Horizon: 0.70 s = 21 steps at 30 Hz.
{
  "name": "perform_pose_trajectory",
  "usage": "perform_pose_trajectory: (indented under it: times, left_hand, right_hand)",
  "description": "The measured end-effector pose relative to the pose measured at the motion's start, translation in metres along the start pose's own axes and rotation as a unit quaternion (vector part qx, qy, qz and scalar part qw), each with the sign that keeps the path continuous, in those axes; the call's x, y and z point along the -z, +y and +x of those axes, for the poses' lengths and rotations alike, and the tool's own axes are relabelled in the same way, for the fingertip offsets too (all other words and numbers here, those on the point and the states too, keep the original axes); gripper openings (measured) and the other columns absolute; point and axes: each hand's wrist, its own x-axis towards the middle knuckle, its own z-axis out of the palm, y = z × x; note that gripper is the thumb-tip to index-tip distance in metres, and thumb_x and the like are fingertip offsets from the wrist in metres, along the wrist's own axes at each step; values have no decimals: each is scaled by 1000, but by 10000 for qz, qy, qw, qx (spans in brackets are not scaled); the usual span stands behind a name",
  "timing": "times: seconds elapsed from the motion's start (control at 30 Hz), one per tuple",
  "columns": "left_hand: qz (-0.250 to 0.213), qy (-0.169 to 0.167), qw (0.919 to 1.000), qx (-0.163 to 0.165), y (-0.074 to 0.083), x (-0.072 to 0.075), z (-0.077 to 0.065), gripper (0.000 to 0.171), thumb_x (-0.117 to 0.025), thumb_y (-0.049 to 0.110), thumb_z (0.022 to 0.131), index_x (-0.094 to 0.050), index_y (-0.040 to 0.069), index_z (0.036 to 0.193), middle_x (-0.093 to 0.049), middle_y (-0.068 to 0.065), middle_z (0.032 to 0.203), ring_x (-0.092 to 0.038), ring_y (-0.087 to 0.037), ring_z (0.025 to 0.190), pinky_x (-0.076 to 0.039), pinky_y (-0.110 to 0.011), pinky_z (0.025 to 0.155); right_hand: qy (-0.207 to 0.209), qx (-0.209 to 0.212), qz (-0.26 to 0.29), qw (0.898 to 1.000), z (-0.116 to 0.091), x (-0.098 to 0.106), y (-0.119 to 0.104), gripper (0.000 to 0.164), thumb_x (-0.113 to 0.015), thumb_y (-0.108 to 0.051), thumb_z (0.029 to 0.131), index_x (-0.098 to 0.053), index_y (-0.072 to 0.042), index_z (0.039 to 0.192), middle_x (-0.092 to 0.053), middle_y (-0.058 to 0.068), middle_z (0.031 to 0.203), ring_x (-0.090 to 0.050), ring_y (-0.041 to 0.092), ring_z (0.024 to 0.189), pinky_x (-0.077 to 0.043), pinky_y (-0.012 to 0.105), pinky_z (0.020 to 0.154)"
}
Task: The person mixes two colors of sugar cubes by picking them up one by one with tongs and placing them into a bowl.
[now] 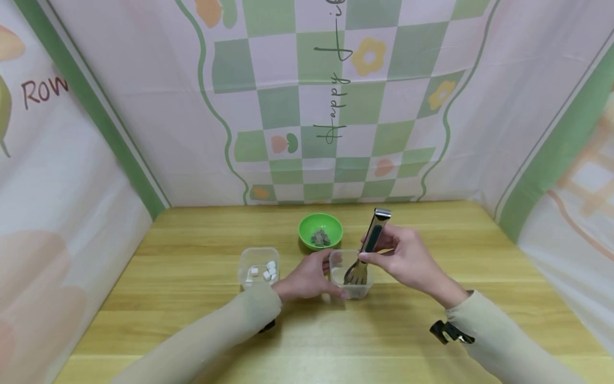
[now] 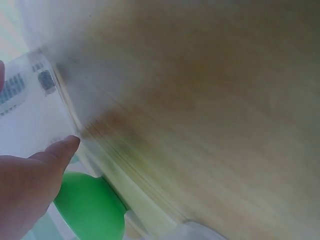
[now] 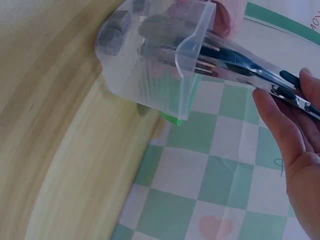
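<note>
My right hand (image 1: 410,261) holds metal serving tongs (image 1: 375,232) with dark grip panels, thumb on one arm and fingers on the other. The fork-like tips point down inside a clear plastic container (image 1: 357,292). Around that container's left side goes my left hand (image 1: 308,277), thumb at the front and fingers behind. In the right wrist view, a few dark grey cubes (image 3: 116,32) show through the container's bottom, close to the tong ends. Whether the tips pinch a cube is unclear. The left wrist view shows the left hand (image 2: 32,185) against the cloudy container wall (image 2: 35,127).
Behind the container stands a green bowl (image 1: 308,226) with several grey cubes (image 1: 320,238). Left of my left hand is another clear container (image 1: 245,260) holding several white cubes (image 1: 271,265). All sit on a wooden table (image 1: 192,240), with a patterned curtain (image 1: 278,106) behind it.
</note>
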Motion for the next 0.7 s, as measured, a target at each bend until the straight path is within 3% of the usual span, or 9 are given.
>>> perform_pose_trajectory:
  times: [0.17, 0.7]
  left_hand:
    - [13, 12, 10000, 41, 0, 0, 0, 96, -98, 8, 73, -45, 1, 154, -55, -13, 153, -54, -28, 139, -46, -34, 115]
    - [27, 6, 10000, -9, -1, 0, 0, 97, -98, 10, 73, -45, 0, 154, -56, -12, 152, -56, -25, 137, -46, -34, 115]
  right_hand:
    - [-180, -195, -30, 9996, 0, -5, 3, 20, -86, 0, 86, -72, -3, 100, -77, -5, 86, -76, 19, 76, -65, 32, 67]
    - [166, -133, -67, 9998, 8, -9, 7, 23, -86, 3, 85, -71, -5, 101, -76, 0, 88, -76, 25, 76, -65, 30, 67]
